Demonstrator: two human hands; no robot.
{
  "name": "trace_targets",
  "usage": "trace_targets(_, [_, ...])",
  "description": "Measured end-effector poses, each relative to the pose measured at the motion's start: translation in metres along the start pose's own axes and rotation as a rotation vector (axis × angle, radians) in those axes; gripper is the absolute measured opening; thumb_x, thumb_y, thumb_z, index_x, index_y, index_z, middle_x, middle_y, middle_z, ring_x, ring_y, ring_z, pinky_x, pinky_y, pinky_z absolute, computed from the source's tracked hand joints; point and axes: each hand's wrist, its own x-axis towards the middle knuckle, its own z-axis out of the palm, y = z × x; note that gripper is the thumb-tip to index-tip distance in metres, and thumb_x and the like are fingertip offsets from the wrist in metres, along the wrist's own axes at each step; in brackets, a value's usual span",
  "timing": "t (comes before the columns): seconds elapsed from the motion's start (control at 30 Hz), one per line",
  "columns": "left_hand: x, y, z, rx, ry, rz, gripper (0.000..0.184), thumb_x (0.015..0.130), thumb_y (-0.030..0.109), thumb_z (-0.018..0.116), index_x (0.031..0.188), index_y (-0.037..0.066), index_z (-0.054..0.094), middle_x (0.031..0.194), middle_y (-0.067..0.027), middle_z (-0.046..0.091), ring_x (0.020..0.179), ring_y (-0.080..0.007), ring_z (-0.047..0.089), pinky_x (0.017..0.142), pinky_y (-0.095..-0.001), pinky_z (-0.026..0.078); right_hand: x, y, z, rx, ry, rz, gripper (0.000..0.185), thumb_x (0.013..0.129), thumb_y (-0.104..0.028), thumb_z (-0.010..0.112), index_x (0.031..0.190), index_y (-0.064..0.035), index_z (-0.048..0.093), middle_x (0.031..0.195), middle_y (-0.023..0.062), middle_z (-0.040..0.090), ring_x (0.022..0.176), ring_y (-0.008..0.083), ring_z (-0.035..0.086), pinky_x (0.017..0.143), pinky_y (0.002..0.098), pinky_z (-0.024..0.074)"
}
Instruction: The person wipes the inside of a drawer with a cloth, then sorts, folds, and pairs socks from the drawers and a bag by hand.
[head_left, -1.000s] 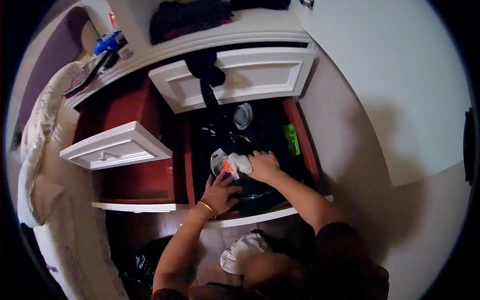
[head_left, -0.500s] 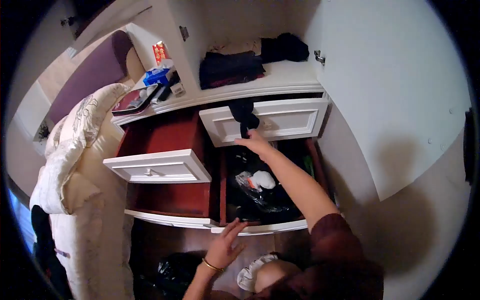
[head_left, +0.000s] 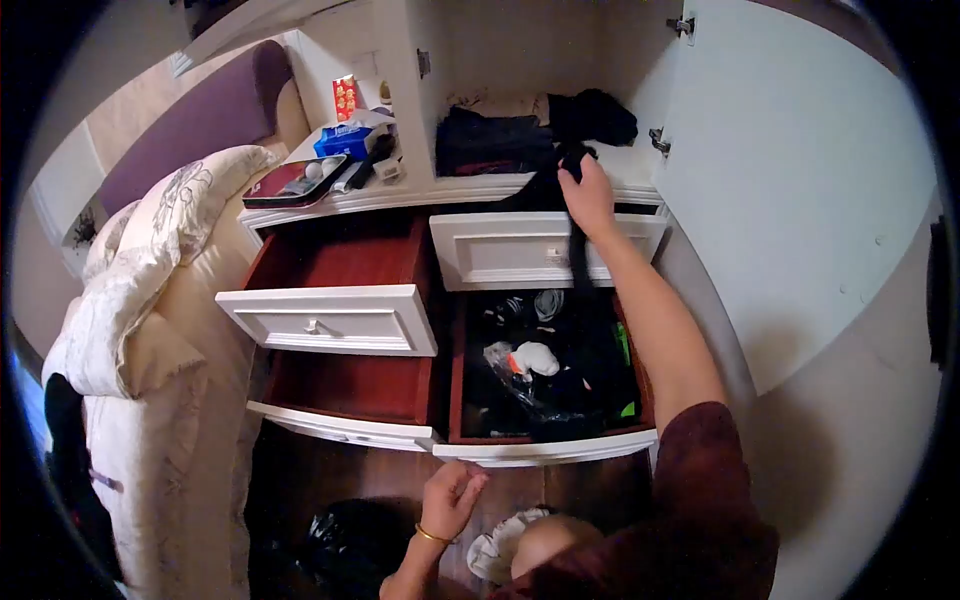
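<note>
My right hand (head_left: 587, 192) is closed on a black cloth (head_left: 545, 192), lifted in front of the cabinet shelf, with one strip hanging down over the upper right drawer front (head_left: 500, 252). My left hand (head_left: 453, 497), a gold bangle at its wrist, is near the front edge of the lower right drawer (head_left: 545, 452). Its fingers are curled, and nothing shows in them. Inside that pulled-out drawer lie dark clothes, a white bundle (head_left: 537, 359) with an orange label beside clear plastic, and a grey rolled item (head_left: 548, 304).
Two drawers with red interiors (head_left: 345, 385) stand pulled out at the left. Folded dark clothes (head_left: 492, 140) lie on the shelf. A cabinet door (head_left: 790, 200) hangs at the right. A bed (head_left: 170, 400) is at the left, and a black bag (head_left: 355, 545) on the floor.
My right hand has gone from the white bundle up to the black cloth and lifted it off the drawer front. My left hand has left the drawer's contents. The view has tilted up.
</note>
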Motion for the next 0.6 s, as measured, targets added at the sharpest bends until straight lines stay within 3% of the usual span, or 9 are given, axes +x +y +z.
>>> trace_targets(0.03, [-0.002,0.005,-0.002,-0.058,0.018,-0.005,0.009,0.082,0.005,0.064,0.088,0.001,0.068,0.098,-0.0134,0.064,0.092,-0.0247,0.061,0.083,-0.0312,0.047,0.001,0.003,-0.002,-0.348,-0.020,-0.048,0.027,0.082,-0.024,0.062,0.101,-0.0044,0.060,0.112,0.0176,0.059,0.100,0.0349,0.055,0.081,0.0408,0.0478])
trace_targets(0.07, [-0.002,0.011,-0.005,-0.113,0.036,-0.007,0.008,0.082,0.005,0.063,0.084,0.000,0.068,0.094,-0.0130,0.064,0.091,-0.0242,0.060,0.082,-0.0312,0.047,-0.002,0.007,-0.004,-0.483,-0.300,0.012,0.038,0.081,-0.028,0.064,0.113,-0.0084,0.059,0.126,0.0163,0.051,0.115,0.0329,0.050,0.093,0.0474,0.0433])
trace_targets(0.17, [-0.004,0.064,-0.028,-0.344,0.088,0.262,0.014,0.081,0.003,0.060,0.090,0.003,0.070,0.103,-0.0144,0.061,0.099,-0.0248,0.059,0.085,-0.0317,0.046,-0.023,0.013,0.008,-0.791,-0.640,-0.104,0.052,0.077,-0.037,0.068,0.121,-0.0106,0.057,0.131,0.0145,0.049,0.121,0.0326,0.048,0.105,0.0556,0.0303])
trace_targets(0.2, [-0.012,0.079,-0.032,-0.559,0.083,0.296,0.018,0.078,0.003,0.057,0.090,0.004,0.071,0.111,-0.0170,0.058,0.106,-0.0288,0.056,0.091,-0.0359,0.044,-0.019,0.014,0.017,-0.830,-0.692,-0.048,0.063,0.074,-0.045,0.070,0.124,-0.0110,0.055,0.136,0.0132,0.044,0.124,0.0317,0.045,0.109,0.0613,0.0176])
trace_targets(0.23, [-0.017,0.098,-0.036,-0.691,0.077,0.387,0.014,0.084,0.014,0.062,0.089,0.005,0.071,0.119,-0.0230,0.053,0.111,-0.0329,0.054,0.096,-0.0407,0.042,-0.022,0.028,0.027,-0.859,-0.614,-0.126,0.065,0.073,-0.047,0.070,0.125,-0.0115,0.054,0.137,0.0133,0.045,0.124,0.0314,0.045,0.107,0.0590,0.0223])
trace_targets(0.3, [-0.032,0.136,-0.035,-0.808,0.131,0.508,0.030,0.091,0.042,0.054,0.092,0.012,0.059,0.119,-0.0192,0.050,0.109,-0.0363,0.053,0.097,-0.0594,0.037,-0.029,0.034,0.036,-0.705,-0.523,-0.093,0.064,0.073,-0.047,0.071,0.124,-0.0117,0.054,0.135,0.0125,0.048,0.120,0.0308,0.048,0.104,0.0560,0.0272])
trace_targets(0.37, [-0.041,0.132,-0.027,-0.971,0.150,0.692,0.029,0.091,0.043,0.054,0.094,0.015,0.057,0.122,-0.0195,0.046,0.113,-0.0364,0.048,0.099,-0.0605,0.034,-0.044,0.026,0.028,-0.709,-0.403,-0.189,0.058,0.073,-0.044,0.071,0.115,-0.0083,0.055,0.111,0.0110,0.060,0.107,0.0318,0.053,0.091,0.0476,0.0384])
trace_targets(0.43, [-0.041,0.149,-0.028,-1.149,0.060,0.777,0.028,0.090,0.040,0.058,0.102,0.016,0.059,0.131,-0.0213,0.039,0.124,-0.0371,0.038,0.104,-0.0573,0.029,-0.056,0.021,0.012,-0.706,-0.469,-0.250,0.053,0.073,-0.042,0.071,0.112,-0.0087,0.056,0.110,0.0100,0.060,0.107,0.0310,0.052,0.089,0.0459,0.0364])
trace_targets(0.6, [-0.036,0.168,-0.031,-1.182,0.009,0.761,0.031,0.089,0.044,0.057,0.100,0.015,0.057,0.128,-0.0214,0.041,0.120,-0.0369,0.042,0.102,-0.0573,0.032,-0.123,-0.016,-0.040,-0.590,-0.422,-0.399,0.044,0.074,-0.036,0.072,0.101,-0.0069,0.055,0.098,0.0107,0.057,0.096,0.0315,0.053,0.083,0.0444,0.0379])
